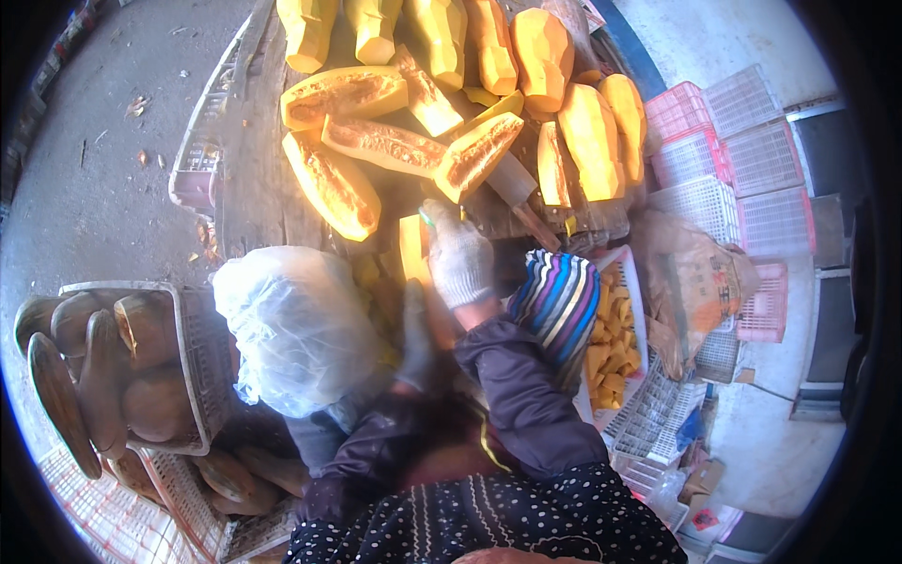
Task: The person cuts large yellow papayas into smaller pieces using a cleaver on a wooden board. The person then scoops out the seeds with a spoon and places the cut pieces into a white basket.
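Observation:
My gloved right hand [459,257] is closed on a small tool with a green part, probably a peeler, against the upper end of a peeled squash piece [414,247]. Lower down, my gloved left hand [416,338] lies along the left side of that piece and steadies it; its fingers are partly blurred. Beyond my hands, halved squash with seedy hollows [394,144] lie on a worn wooden table [246,169]. A cleaver [513,182] rests among them, its wooden handle pointing towards me. Peeled whole squash [592,141] lie further back and to the right.
At the left, a plastic crate [189,366] holds unpeeled squash [151,331]. A white tub [638,310] of cut squash chunks [612,345] stands at the right, beside a brown sack [694,282] and stacked crates [768,155]. A plastic-covered bundle [296,324] and striped fabric [564,296] flank my arms.

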Demonstrator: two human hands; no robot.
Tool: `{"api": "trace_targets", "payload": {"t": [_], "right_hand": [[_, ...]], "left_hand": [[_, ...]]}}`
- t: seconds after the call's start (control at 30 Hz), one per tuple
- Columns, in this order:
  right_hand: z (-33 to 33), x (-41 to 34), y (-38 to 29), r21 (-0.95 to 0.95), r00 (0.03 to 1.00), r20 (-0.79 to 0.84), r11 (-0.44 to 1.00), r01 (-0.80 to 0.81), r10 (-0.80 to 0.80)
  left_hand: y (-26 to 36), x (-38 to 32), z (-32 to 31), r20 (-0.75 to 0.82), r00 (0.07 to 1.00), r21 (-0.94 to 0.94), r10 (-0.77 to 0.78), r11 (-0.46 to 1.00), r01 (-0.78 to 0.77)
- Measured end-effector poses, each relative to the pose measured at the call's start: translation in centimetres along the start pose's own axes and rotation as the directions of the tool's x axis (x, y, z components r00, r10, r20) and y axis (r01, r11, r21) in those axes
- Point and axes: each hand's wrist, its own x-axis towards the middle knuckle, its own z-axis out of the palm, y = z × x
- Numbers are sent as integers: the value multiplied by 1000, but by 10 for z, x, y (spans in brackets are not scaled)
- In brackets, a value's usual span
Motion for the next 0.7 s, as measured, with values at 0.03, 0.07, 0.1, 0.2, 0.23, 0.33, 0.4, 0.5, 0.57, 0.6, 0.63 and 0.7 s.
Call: {"api": "trace_targets", "payload": {"t": [0.03, 0.07, 0.1, 0.2, 0.23, 0.33, 0.4, 0.5, 0.57, 0.6, 0.63, 0.7], "right_hand": [[0, -1, -2, -43, 998, 45, 998, -35, 37], [0, -5, -4, -11, 1000, 4, 1000, 0, 0], [0, -9, -6, 12, 999, -39, 1000, 7, -7], [-2, -19, -9, 19, 998, -60, 1000, -24, 25], [-3, -23, -9, 29, 999, -34, 999, -29, 30], [-13, -38, -4, 14, 999, 16, 999, 39, -39], [-19, -46, -3, 48, 997, 34, 997, 68, -70], [-28, -62, -10, 28, 993, 119, 1000, 2, -6], [-34, -76, -18, 10, 987, 161, 1000, -28, 26], [-38, -84, -23, 1, 985, 170, 1000, 4, -4], [-42, -90, -26, -21, 971, 238, 1000, -6, 11], [-50, -91, -27, 33, 985, 165, 998, 46, -51]], "left_hand": [[1, 2, -2, 120, 991, 62, 66, 995, -74], [2, 3, -6, 92, 995, 108, 43, 993, -53], [4, 6, -11, 137, 988, 158, 64, 984, -86], [0, 16, -26, 175, 985, 104, 9, 994, -28], [-1, 19, -30, 245, 970, -4, -6, 1000, 7], [-4, 25, -38, 406, 903, 122, 141, 971, -207], [-3, 29, -42, 439, 882, 167, 168, 950, -264], [0, 36, -50, 395, 902, 118, 177, 963, -241], [3, 43, -58, 329, 890, 282, 316, 866, -412], [3, 46, -62, 216, 938, 295, 270, 898, -326], [3, 52, -64, 179, 964, 199, 197, 952, -232], [8, 61, -67, 198, 977, 6, 79, 997, -82]]}}
